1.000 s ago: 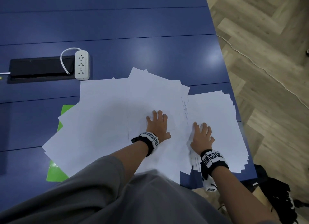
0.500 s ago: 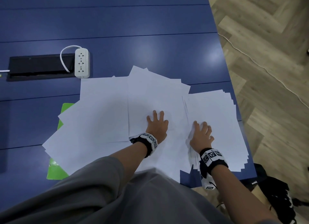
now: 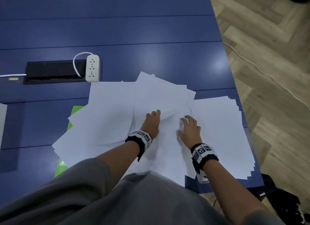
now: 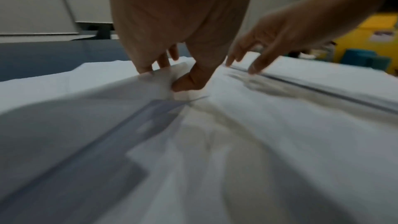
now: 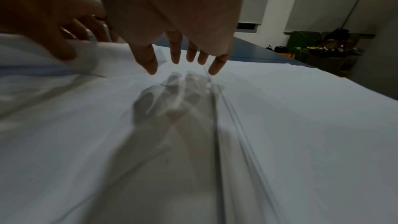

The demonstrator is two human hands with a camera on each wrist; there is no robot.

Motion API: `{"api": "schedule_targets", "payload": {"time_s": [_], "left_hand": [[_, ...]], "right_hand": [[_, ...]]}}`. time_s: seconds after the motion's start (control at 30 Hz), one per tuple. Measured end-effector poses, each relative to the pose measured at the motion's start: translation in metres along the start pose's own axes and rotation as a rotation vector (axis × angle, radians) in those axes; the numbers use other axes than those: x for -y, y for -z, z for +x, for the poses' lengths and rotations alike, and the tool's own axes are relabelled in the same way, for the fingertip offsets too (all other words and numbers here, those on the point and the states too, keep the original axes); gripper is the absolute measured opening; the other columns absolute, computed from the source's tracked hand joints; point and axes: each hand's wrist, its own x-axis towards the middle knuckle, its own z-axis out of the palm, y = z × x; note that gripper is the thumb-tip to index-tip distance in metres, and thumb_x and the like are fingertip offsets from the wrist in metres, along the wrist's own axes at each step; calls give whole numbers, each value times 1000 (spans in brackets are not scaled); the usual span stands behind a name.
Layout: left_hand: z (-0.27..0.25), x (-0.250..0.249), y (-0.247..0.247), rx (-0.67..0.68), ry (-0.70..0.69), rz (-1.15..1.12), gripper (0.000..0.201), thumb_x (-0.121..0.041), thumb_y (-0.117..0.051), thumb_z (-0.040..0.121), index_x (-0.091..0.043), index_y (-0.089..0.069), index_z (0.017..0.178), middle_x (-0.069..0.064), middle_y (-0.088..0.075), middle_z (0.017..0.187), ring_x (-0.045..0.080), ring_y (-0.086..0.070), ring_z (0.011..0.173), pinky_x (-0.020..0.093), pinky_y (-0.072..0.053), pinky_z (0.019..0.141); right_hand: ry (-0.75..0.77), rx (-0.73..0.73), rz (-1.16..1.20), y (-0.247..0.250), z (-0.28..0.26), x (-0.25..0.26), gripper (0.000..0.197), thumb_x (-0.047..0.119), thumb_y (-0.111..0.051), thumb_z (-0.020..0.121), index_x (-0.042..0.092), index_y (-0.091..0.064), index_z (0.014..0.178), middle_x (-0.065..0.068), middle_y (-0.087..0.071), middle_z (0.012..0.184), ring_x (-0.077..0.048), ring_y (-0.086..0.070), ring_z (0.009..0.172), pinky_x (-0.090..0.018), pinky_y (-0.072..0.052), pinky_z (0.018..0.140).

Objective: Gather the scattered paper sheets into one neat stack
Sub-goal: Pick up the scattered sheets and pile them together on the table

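Several white paper sheets (image 3: 109,117) lie fanned out over the blue table (image 3: 134,31). A rougher stack (image 3: 221,137) sits at the right, near the table's edge. My left hand (image 3: 151,122) is on the middle sheets. In the left wrist view its thumb and fingers (image 4: 146,69) pinch a top sheet (image 4: 129,88) that buckles upward. My right hand (image 3: 189,127) is just beside it, at the stack's left border, with fingers spread and straight (image 5: 185,62). Its fingertips are at or just above the paper and hold nothing.
A green folder (image 3: 75,110) pokes out from under the left sheets. A white power strip (image 3: 92,68) and a black cable slot (image 3: 53,70) lie behind the papers. The table ends close on the right (image 3: 234,83), above a wooden floor with a black bag (image 3: 276,201).
My left fingers, flat on the paper before, have curled and bunched a sheet up. The right hand has shifted left, closer to the left hand.
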Motion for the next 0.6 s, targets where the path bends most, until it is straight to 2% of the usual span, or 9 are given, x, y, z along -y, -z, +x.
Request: {"api": "schedule_targets", "payload": {"time_s": [0.1, 0.2, 0.23, 0.27, 0.37, 0.4, 0.47, 0.53, 0.6], "left_hand": [[-1, 10, 21, -76, 140, -351, 32, 6, -47, 77, -5, -46, 107, 12, -55, 88, 28, -50, 77, 30, -37, 59], [-8, 15, 47, -214, 194, -629, 25, -1, -56, 78, -10, -52, 101, 6, -58, 80, 19, -51, 63, 16, -39, 51], [-11, 17, 57, -252, 201, -699, 25, -3, -59, 78, -11, -53, 101, 4, -60, 81, 15, -51, 62, 11, -39, 52], [-13, 19, 65, -275, 203, -775, 26, -4, -60, 78, -13, -54, 101, 3, -61, 80, 14, -51, 62, 13, -40, 56], [-22, 30, 88, -320, 175, -1045, 29, -7, -56, 78, -24, -51, 102, 7, -57, 77, 17, -49, 67, 28, -42, 65], [-25, 34, 94, -340, 177, -1122, 32, -6, -54, 81, -27, -50, 104, 8, -57, 80, 17, -51, 71, 29, -43, 67], [-31, 45, 104, -393, 205, -1216, 35, -3, -51, 88, -27, -44, 114, 5, -61, 90, 13, -57, 79, 21, -48, 69], [-35, 59, 110, -435, 247, -1227, 37, -5, -47, 93, -27, -38, 121, 2, -59, 93, 9, -57, 80, 15, -48, 66], [-36, 77, 109, -455, 320, -1194, 37, -9, -45, 93, -29, -35, 123, 4, -57, 93, 15, -55, 76, 23, -47, 66]], "right_hand": [[-28, 78, -25, -4, 13, 8, 73, 34, -66, 86, 11, -29, 145, -5, -23, 152, -26, -20, 138, -45, -29, 105], [-33, 61, -6, -9, 18, 11, 72, 29, -74, 80, 7, -38, 138, -8, -29, 147, -29, -27, 131, -43, -33, 100], [-24, 35, 17, -11, 18, 11, 67, 26, -76, 77, 6, -44, 133, -9, -34, 143, -31, -31, 126, -42, -35, 97], [-9, 10, 31, -12, 18, 11, 60, 22, -77, 76, 5, -49, 126, -10, -39, 138, -32, -34, 121, -41, -37, 93], [51, -65, 9, -18, 17, 12, 42, 13, -77, 74, -1, -59, 109, -17, -52, 120, -37, -45, 107, -43, -43, 82], [59, -78, -7, -19, 16, 12, 37, 11, -76, 74, -1, -61, 106, -17, -54, 116, -38, -47, 105, -43, -44, 79], [65, -77, -47, -20, 15, 15, 27, 6, -70, 78, 1, -61, 103, -15, -54, 113, -35, -49, 106, -40, -41, 76], [105, -111, -63, -22, 13, 15, 20, -5, -66, 74, 3, -62, 92, -13, -56, 103, -33, -53, 97, -35, -34, 70], [154, -142, -56, -25, 9, 16, 25, -15, -63, 61, 6, -59, 74, -11, -55, 86, -32, -55, 80, -33, -29, 64]]}}
